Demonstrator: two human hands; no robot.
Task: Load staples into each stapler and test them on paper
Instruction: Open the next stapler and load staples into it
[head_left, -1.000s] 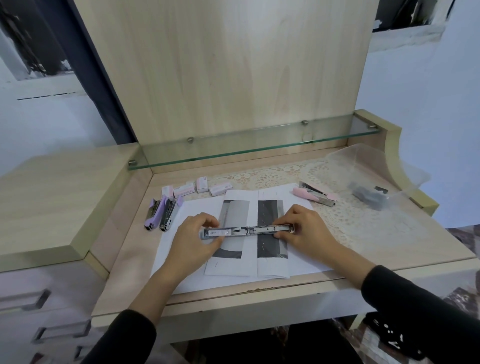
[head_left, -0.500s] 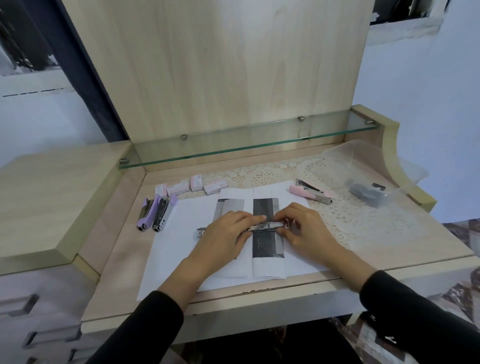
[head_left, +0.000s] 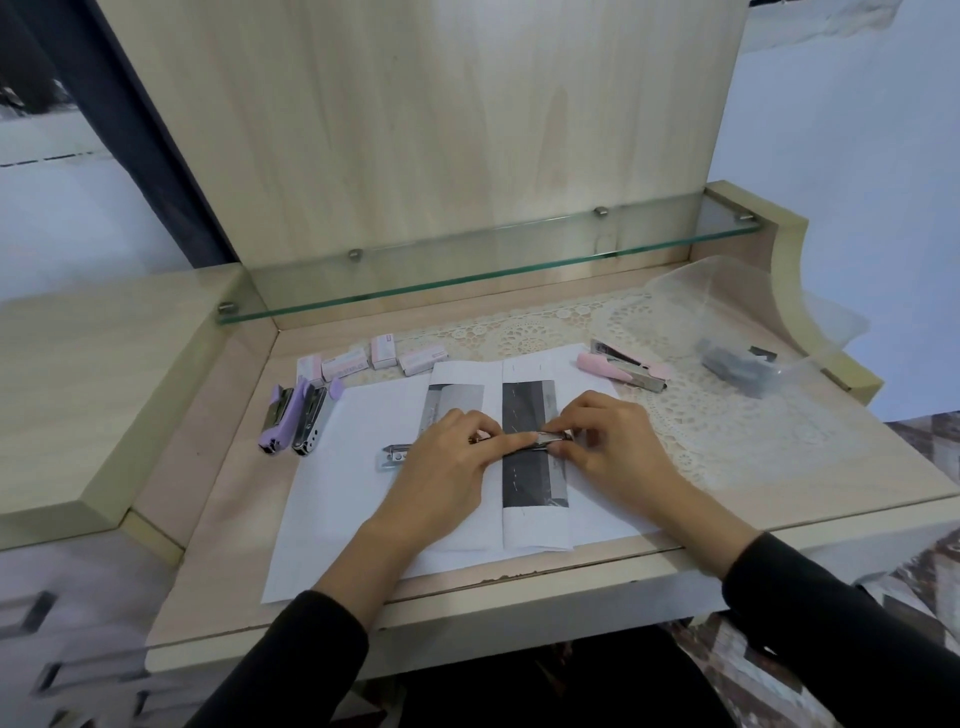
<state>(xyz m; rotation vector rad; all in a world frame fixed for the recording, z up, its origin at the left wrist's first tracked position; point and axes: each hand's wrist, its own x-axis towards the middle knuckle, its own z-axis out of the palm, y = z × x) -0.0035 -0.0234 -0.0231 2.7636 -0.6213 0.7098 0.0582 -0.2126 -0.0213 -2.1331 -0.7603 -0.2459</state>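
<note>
A silver stapler (head_left: 395, 457), folded open flat, lies across folded printed paper (head_left: 530, 525) on a white sheet (head_left: 337, 499). My left hand (head_left: 447, 478) lies over its middle, fingers pressing on the metal rail. My right hand (head_left: 608, 447) pinches the rail's right end with thumb and fingertips. A purple stapler (head_left: 283, 421) and another opened stapler (head_left: 310, 421) lie at the left. A pink stapler (head_left: 623, 366) lies open at the right. Several small pink staple boxes (head_left: 374, 358) sit behind the paper.
A clear plastic bag (head_left: 737, 332) holding a dark stapler (head_left: 737, 366) sits at the back right on a lace mat (head_left: 727, 431). A glass shelf (head_left: 493, 260) runs above the back of the desk. A raised wooden ledge (head_left: 93, 395) flanks the left side.
My left hand slid right along the open stapler, from its left end to its middle. My right hand stayed at the right end. The camera moved closer.
</note>
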